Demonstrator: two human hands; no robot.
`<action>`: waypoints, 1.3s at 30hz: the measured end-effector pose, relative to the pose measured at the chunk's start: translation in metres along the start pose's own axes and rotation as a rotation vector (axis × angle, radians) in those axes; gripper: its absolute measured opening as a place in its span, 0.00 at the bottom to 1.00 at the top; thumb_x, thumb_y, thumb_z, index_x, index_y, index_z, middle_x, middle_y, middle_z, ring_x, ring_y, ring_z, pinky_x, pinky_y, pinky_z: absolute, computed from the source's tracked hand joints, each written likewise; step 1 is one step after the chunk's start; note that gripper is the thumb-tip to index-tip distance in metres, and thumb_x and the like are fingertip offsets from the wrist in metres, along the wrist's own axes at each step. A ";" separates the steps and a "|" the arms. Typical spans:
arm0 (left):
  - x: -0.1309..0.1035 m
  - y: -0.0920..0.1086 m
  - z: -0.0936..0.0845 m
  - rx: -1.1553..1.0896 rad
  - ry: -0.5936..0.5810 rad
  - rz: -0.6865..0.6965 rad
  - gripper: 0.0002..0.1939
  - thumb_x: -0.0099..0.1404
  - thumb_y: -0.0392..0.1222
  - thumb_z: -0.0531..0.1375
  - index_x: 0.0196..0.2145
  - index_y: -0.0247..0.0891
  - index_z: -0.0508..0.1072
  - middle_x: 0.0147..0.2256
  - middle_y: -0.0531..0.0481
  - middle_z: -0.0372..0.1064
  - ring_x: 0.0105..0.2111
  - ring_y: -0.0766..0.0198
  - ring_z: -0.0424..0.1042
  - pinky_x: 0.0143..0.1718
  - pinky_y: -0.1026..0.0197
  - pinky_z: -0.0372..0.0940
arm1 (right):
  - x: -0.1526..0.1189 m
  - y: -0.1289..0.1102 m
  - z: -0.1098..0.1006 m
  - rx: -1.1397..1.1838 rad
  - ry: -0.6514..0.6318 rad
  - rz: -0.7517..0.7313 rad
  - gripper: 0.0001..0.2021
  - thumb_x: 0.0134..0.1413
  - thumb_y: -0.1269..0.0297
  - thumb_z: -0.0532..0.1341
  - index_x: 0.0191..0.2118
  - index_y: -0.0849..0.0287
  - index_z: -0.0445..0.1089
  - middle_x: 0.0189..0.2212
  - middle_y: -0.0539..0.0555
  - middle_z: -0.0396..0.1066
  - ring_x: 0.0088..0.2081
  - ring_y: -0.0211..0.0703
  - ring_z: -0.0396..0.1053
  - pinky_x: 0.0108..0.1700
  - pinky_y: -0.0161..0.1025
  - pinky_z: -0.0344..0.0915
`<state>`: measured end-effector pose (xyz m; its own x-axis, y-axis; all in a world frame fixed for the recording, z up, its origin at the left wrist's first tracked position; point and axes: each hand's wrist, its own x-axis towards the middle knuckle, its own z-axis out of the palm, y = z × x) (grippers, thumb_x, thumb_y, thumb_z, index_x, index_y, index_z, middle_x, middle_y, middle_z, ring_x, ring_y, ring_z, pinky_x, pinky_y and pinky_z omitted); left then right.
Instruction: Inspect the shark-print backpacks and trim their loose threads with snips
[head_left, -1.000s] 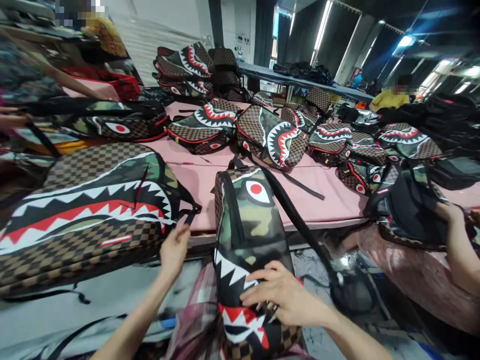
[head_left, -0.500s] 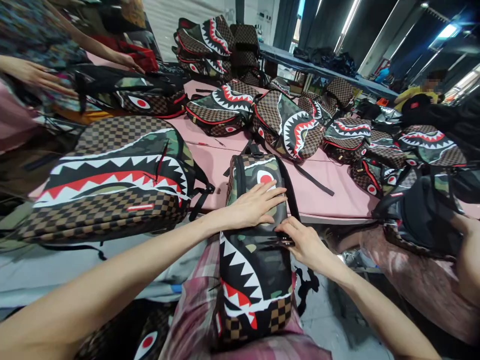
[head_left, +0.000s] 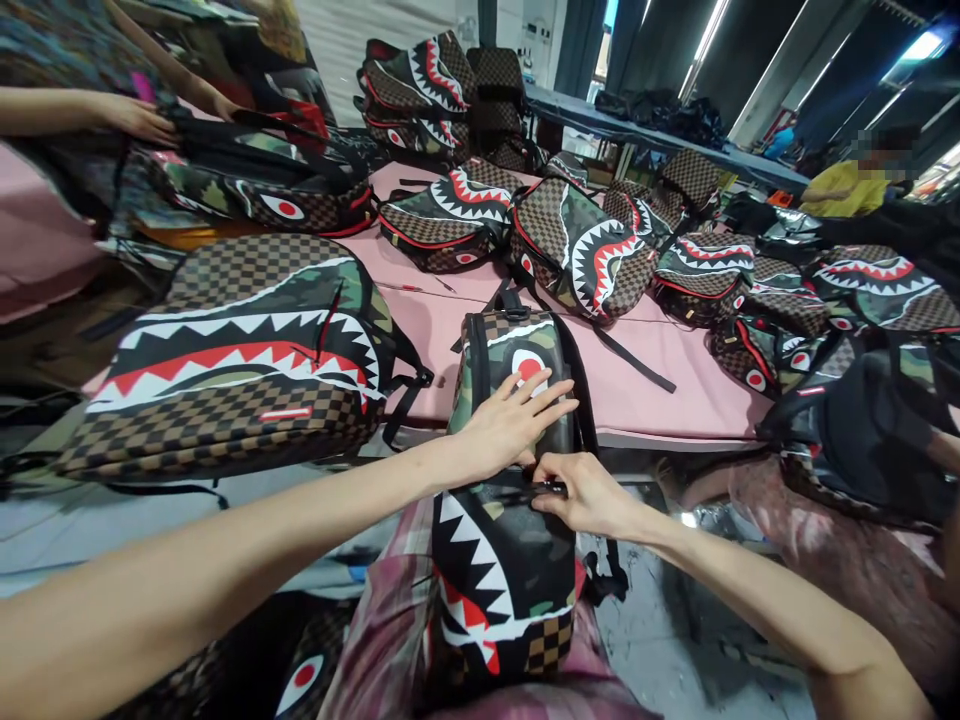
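A backpack (head_left: 517, 540) with a shark-mouth, camouflage and brown check print lies across my lap, its upper end against the table edge. My left hand (head_left: 506, 425) rests open on it, fingers spread just below the red-and-white eye. Close by, my right hand (head_left: 581, 490) is closed around small dark thread snips (head_left: 553, 488). Their pointed end lies toward the left over the backpack's dark panel, below my left palm. Whether the blades touch the material I cannot tell. Part of the backpack is hidden under my left hand and forearm.
A large shark-print backpack (head_left: 247, 350) lies left on the pink table (head_left: 637, 385). Several similar backpacks are spread and stacked behind. Another person's hand (head_left: 139, 115) touches a backpack (head_left: 255, 190) at far left. At right, a person handles a black-backed bag (head_left: 862, 430).
My right hand has moved slightly left and down with the snips, closer under my left hand. My left hand stays spread on the backpack. The far-left person's hand has shifted onto their bag.
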<state>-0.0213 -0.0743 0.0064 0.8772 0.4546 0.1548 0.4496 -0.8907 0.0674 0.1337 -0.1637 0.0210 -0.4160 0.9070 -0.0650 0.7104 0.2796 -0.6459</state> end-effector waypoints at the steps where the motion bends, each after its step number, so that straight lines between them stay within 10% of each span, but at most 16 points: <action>1: 0.001 0.002 0.002 0.004 0.008 -0.014 0.41 0.55 0.43 0.63 0.62 0.43 0.47 0.65 0.44 0.40 0.64 0.49 0.35 0.59 0.41 0.41 | 0.000 0.000 0.000 0.031 0.003 0.004 0.05 0.44 0.73 0.64 0.28 0.61 0.67 0.19 0.44 0.62 0.21 0.31 0.57 0.25 0.30 0.50; 10: -0.004 0.000 0.005 -0.118 0.228 -0.015 0.32 0.60 0.39 0.59 0.59 0.41 0.53 0.62 0.43 0.49 0.62 0.49 0.44 0.58 0.43 0.50 | -0.012 0.004 -0.003 0.224 0.042 -0.066 0.06 0.47 0.70 0.64 0.29 0.60 0.64 0.23 0.45 0.63 0.23 0.32 0.58 0.27 0.29 0.54; 13: -0.029 0.003 -0.006 -0.295 0.309 -0.038 0.14 0.65 0.42 0.53 0.48 0.37 0.65 0.47 0.43 0.66 0.49 0.59 0.64 0.49 0.54 0.62 | -0.022 0.003 -0.005 0.145 0.047 -0.151 0.05 0.50 0.68 0.63 0.31 0.60 0.64 0.24 0.46 0.64 0.23 0.32 0.58 0.27 0.29 0.54; 17: -0.066 0.018 -0.008 -0.269 0.205 0.048 0.18 0.54 0.56 0.61 0.31 0.37 0.69 0.29 0.51 0.67 0.35 0.61 0.68 0.51 0.48 0.59 | -0.029 0.002 -0.009 0.060 0.013 -0.133 0.12 0.48 0.59 0.65 0.34 0.59 0.63 0.26 0.46 0.64 0.25 0.32 0.58 0.27 0.29 0.53; 25: -0.096 0.054 0.013 -0.324 0.388 -0.140 0.03 0.60 0.33 0.57 0.32 0.38 0.67 0.28 0.55 0.68 0.43 0.61 0.67 0.59 0.46 0.46 | -0.041 -0.003 0.011 -0.342 0.074 -0.357 0.05 0.57 0.74 0.51 0.35 0.61 0.62 0.29 0.49 0.66 0.21 0.32 0.58 0.21 0.32 0.48; 30: -0.114 0.068 0.042 -0.296 0.593 -0.089 0.11 0.63 0.26 0.50 0.33 0.38 0.68 0.31 0.52 0.71 0.49 0.61 0.63 0.53 0.53 0.51 | -0.050 0.006 0.038 -0.562 0.240 -0.575 0.12 0.60 0.77 0.46 0.34 0.62 0.64 0.30 0.51 0.69 0.21 0.33 0.60 0.21 0.34 0.49; 39: -0.133 0.058 0.037 -0.348 0.427 -0.024 0.12 0.67 0.32 0.48 0.36 0.40 0.71 0.32 0.53 0.72 0.44 0.61 0.65 0.45 0.56 0.52 | -0.059 0.002 0.021 -0.484 -0.073 -0.500 0.12 0.62 0.76 0.48 0.47 0.62 0.63 0.46 0.54 0.70 0.25 0.31 0.64 0.23 0.32 0.56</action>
<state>-0.1053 -0.1859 -0.0462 0.6883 0.4946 0.5307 0.3228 -0.8639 0.3866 0.1475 -0.2235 0.0073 -0.7839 0.6144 0.0893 0.5900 0.7820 -0.2011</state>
